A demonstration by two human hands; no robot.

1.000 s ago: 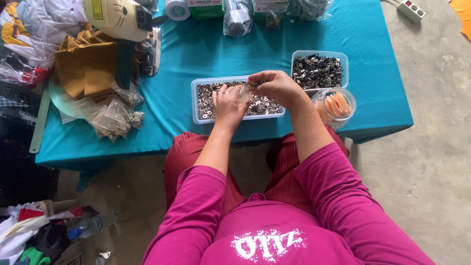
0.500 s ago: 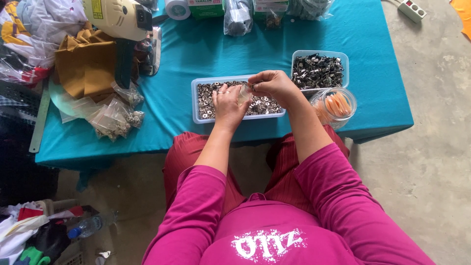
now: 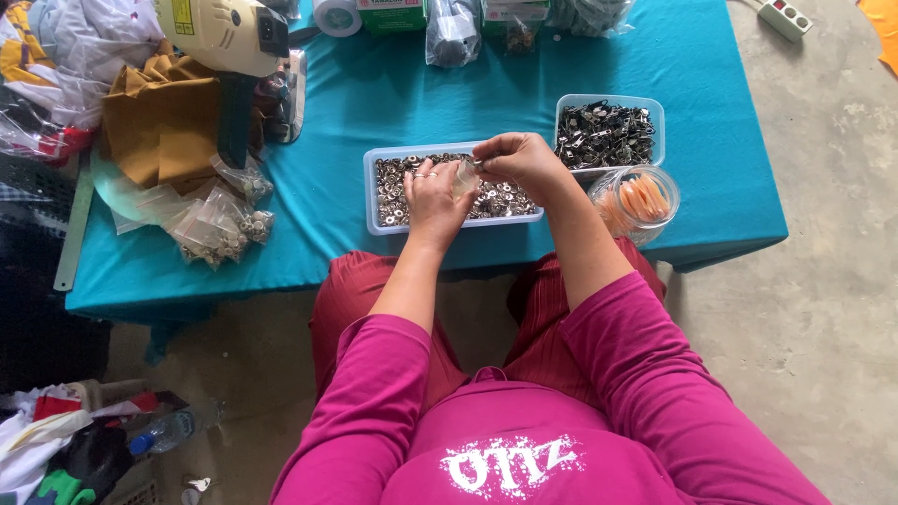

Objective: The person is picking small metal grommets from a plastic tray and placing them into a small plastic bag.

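The counter (image 3: pixel 337 103) carries a clear tray (image 3: pixel 370 196) of small metal rings at its near edge. Above it, my left hand (image 3: pixel 432 194) and right hand (image 3: pixel 520 159) pinch one small pale piece (image 3: pixel 465 176) between fingertips: light, hard, likely slippery, best gripped by its edges.

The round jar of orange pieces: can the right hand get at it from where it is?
Probably yes: the jar stands open-topped just right of the right hand, nothing lying between them, though that hand is pinching a small piece.
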